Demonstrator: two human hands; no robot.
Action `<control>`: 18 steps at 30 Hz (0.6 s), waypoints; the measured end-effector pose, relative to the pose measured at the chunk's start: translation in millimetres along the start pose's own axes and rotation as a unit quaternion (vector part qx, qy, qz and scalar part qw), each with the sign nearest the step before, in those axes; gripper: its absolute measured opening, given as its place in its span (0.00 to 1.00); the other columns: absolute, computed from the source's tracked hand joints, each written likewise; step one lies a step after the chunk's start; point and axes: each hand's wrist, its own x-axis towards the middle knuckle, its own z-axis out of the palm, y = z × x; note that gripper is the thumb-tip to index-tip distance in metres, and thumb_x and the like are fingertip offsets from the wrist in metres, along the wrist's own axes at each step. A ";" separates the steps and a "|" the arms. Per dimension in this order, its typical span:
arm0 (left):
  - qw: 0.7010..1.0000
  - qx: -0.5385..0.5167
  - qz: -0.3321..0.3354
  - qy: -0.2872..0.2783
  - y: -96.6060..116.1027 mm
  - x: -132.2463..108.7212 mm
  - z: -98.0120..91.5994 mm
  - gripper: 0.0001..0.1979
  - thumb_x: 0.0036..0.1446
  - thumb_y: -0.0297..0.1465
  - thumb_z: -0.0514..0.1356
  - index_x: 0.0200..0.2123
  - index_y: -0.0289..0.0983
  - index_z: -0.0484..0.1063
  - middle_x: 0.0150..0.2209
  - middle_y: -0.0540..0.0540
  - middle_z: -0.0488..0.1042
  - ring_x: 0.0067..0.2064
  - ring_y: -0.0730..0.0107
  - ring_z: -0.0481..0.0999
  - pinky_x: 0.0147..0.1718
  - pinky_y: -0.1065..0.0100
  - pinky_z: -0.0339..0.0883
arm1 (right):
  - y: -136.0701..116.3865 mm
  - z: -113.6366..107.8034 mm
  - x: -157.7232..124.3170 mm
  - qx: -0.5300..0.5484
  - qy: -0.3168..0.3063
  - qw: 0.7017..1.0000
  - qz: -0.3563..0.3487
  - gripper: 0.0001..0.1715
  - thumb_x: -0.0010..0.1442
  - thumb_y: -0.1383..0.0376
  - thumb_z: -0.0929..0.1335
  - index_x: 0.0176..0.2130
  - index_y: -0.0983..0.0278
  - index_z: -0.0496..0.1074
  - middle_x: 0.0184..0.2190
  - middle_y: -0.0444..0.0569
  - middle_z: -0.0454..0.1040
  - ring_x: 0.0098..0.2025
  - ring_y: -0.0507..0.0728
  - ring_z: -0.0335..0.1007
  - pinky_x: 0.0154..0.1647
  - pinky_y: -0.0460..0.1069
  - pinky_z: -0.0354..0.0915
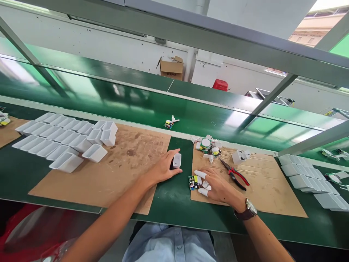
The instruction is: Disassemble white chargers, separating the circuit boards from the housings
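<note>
My left hand [165, 167] rests on the green bench and is closed around a small white charger housing [177, 160], held upright between thumb and fingers. My right hand [215, 185], with white finger cots on several fingertips and a watch on the wrist, lies on the right cardboard sheet [272, 189]. Its fingertips touch a small green circuit board [193, 182] at the sheet's left edge. Red-handled pliers [235, 174] lie just right of this hand.
Rows of empty white housings [62, 140] cover the far left of the stained cardboard sheet [109, 174]. More housings [311, 180] lie at the right. A cluster of boards and plug parts [208, 145] sits behind my right hand. One board [169, 123] lies on the conveyor belt.
</note>
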 end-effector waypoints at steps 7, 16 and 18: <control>1.000 0.011 0.003 -0.010 2.9 -0.7 0.1 0.46 0.57 0.41 0.70 0.72 0.42 0.51 0.67 0.35 0.67 0.68 0.46 0.67 0.67 0.47 0.63 | 4.1 -1.1 9.4 0.054 0.106 0.993 0.001 0.34 0.65 0.67 0.67 0.67 0.59 0.58 0.49 0.55 0.74 0.50 0.63 0.74 0.52 0.59 0.73; 0.999 -0.029 0.030 0.015 1.0 -3.7 7.1 0.41 0.62 0.29 0.64 0.72 0.48 0.48 0.64 0.42 0.69 0.66 0.54 0.69 0.66 0.50 0.65 | 8.3 -0.4 49.7 0.120 0.223 0.967 -0.031 0.34 0.66 0.68 0.66 0.67 0.54 0.58 0.58 0.56 0.69 0.59 0.62 0.70 0.57 0.60 0.73; 0.999 -0.026 0.034 0.018 0.3 -4.4 8.4 0.41 0.62 0.29 0.64 0.72 0.48 0.48 0.64 0.41 0.68 0.67 0.53 0.68 0.67 0.49 0.64 | 8.2 7.9 50.0 0.105 0.245 0.963 -0.039 0.35 0.67 0.68 0.67 0.69 0.54 0.55 0.60 0.57 0.69 0.62 0.63 0.69 0.60 0.63 0.71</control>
